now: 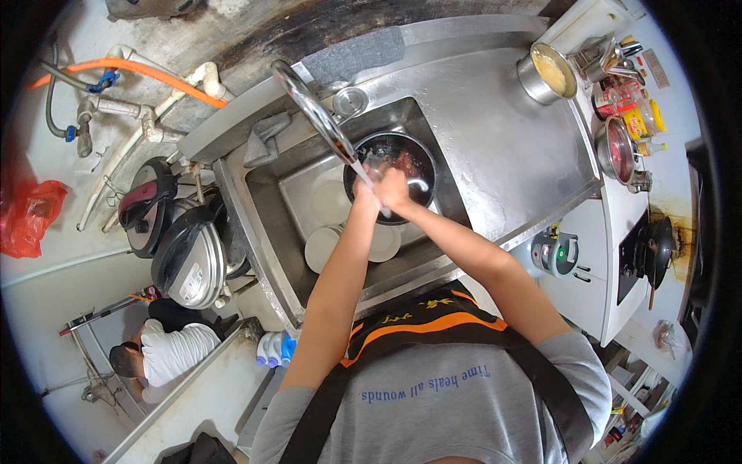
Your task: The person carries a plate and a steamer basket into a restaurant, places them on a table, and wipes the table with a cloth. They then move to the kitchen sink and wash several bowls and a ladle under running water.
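Water runs from a chrome gooseneck faucet (316, 110) over both hands, which are close together above a dark round pot (426, 159). My left hand (364, 184) is partly covered by the stream and the spout. My right hand (393, 187) is bent inward beside it; whether either holds something is hidden by blur and water. Reddish contents and liquid show inside the pot, along with a curved, pale shiny piece at its right side. The pot stands in the stainless steel sink (272, 226), next to several white plates (322, 249).
A grey cloth (268, 139) hangs over the sink's left rim. A metal pot of yellowish food (548, 72) stands at the drainboard's far right, near a steel bowl (615, 151). Pressure cooker lids (194, 258) hang left of the sink. Another person (174, 351) is at lower left.
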Available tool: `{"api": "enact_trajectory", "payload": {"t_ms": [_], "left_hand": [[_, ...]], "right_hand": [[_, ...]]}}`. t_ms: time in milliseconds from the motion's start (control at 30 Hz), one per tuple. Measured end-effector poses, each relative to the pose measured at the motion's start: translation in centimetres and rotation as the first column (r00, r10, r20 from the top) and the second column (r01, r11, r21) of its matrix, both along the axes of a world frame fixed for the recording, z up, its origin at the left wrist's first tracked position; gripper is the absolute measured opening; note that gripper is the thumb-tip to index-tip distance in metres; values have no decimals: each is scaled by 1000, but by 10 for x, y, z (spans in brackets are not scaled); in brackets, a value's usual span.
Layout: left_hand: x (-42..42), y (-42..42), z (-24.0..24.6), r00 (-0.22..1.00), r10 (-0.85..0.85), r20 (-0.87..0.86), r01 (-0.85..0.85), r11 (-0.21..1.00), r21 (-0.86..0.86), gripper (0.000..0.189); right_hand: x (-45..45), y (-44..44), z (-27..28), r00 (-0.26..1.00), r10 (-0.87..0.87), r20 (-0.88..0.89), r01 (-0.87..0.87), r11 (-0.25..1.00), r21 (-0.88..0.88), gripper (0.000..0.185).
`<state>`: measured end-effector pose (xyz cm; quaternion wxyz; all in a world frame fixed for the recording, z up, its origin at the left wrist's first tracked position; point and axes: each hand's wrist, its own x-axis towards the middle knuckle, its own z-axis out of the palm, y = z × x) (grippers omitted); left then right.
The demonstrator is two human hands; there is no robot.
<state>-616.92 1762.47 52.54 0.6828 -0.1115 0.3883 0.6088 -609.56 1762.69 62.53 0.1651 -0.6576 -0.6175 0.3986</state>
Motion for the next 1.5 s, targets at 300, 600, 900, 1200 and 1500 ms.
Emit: {"api": "enact_trajectory", "payload": {"t_ms": [300,600,900,1200,1500], "left_hand": [[-38,-17,10,983,89,-161,-81,995,57,24],[-22,24,44,917,294,-269,-362,897,-253,7],[-27,-11,53,974,224,-39,-221,973,69,19],[-15,-6,96,983,167,-72,-156,978,137,16],[12,12,79,943,261,-205,-232,960,155,20]], "right_hand": [[-38,-4,-2,900,-102,-423,-28,956,-292,33],[-8,3,32,988,-80,-132,76,996,-37,20],[-36,-6,1,923,291,-253,-271,956,110,24],[-13,1,46,971,233,49,-238,957,166,18],[48,11,22,946,-225,-231,244,968,56,35]]}}
